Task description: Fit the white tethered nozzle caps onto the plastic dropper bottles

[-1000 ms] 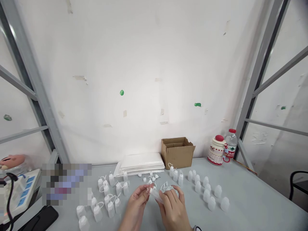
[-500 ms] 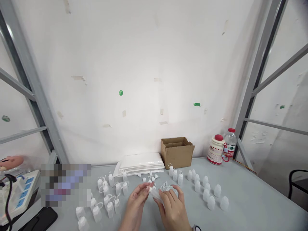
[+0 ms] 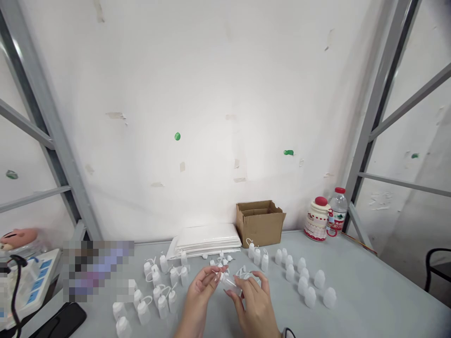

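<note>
Between my hands is a small translucent squeeze bottle (image 3: 231,284), tilted, with its white cap end toward the left. My left hand (image 3: 199,292) is closed, pinching the cap end with thumb and fingertips. My right hand (image 3: 254,300) is closed too, its thumb and fingers around the bottle's lower end. Just behind the hands lie several loose white nozzle caps (image 3: 221,256) and some white strap pieces (image 3: 242,271), partly hidden by the right fingers. Several capped bottles (image 3: 162,306) with looped straps stand to the left.
Several uncapped bottles (image 3: 310,296) stand at the right, and a few capped ones (image 3: 257,256) before a cardboard box (image 3: 262,230). White flat sheets (image 3: 207,238) are stacked by the wall. A patterned jar (image 3: 317,220), a water bottle (image 3: 338,206) and a phone (image 3: 61,321) sit farther out.
The held bottle has shifted slightly in the fingers, and more of its body shows between the hands. Both hands keep their grip in nearly the same place.
</note>
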{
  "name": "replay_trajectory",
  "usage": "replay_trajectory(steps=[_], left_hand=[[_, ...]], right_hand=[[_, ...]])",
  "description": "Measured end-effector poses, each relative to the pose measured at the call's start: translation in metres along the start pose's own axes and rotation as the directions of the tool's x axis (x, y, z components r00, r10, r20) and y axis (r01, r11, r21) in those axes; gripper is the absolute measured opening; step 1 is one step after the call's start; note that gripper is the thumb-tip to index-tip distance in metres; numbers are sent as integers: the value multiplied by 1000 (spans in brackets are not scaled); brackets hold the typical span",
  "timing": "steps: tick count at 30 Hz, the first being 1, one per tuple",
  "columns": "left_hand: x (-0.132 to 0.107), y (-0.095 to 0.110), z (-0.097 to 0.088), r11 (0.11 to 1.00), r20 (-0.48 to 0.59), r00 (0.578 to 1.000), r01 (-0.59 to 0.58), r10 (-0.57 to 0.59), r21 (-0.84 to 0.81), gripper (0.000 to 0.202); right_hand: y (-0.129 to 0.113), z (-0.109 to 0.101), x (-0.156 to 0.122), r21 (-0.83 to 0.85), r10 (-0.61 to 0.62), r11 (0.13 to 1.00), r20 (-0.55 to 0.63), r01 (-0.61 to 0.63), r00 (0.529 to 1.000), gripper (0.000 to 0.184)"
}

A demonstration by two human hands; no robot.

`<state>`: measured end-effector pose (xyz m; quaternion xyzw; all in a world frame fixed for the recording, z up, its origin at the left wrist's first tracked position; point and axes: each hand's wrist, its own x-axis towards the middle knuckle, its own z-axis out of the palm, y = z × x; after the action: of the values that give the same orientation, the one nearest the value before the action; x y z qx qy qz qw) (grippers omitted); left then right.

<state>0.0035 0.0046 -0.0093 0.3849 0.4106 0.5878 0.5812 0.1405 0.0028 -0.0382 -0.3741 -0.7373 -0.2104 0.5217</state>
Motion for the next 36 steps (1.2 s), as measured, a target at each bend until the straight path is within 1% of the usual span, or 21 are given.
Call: replay_trajectory(steps=[4,7,9,13,17,21,26,31,34,36], left_hand=[[-4,4,3,999,-32,999,-26,27,33,27],[-3,6,4,998,-36,999,-20,22,55,25],[-2,6,4,998,-31,999,-17,19,66,25],[0,2,3,998,-34,999,-20,22,56,25],[0,-1,1,1000,-17,1000,13,-13,-3,27],[-1,0,1,999,-11,999,31,-32,-38,26],[0,-1,1,997,2,999,44,-44,-60,27],[0,-2,1,999,15,1000,23,-22,-46,24],[-2,0,2,999,9,1000,17,-17,-39,23],[-3,1,4,999,0,1000,14,-14,-37,23]], right_hand=[[-1,-1,2,-12,-9,1000,-11,9,1000,13],[-2,-2,4,-7,-19,1000,-10,19,1000,13],[-2,-2,4,6,-35,999,25,35,999,16],[-2,-3,5,-13,-92,995,139,95,986,22],[-2,-4,6,-71,-134,986,190,150,973,25],[-1,-4,5,-81,-142,984,173,158,975,25],[0,-3,4,-55,-151,985,166,162,974,23],[-2,-3,4,19,-121,993,130,120,984,20],[-3,-3,4,54,-97,994,95,92,991,19],[-3,-3,4,65,-83,995,92,77,992,19]])
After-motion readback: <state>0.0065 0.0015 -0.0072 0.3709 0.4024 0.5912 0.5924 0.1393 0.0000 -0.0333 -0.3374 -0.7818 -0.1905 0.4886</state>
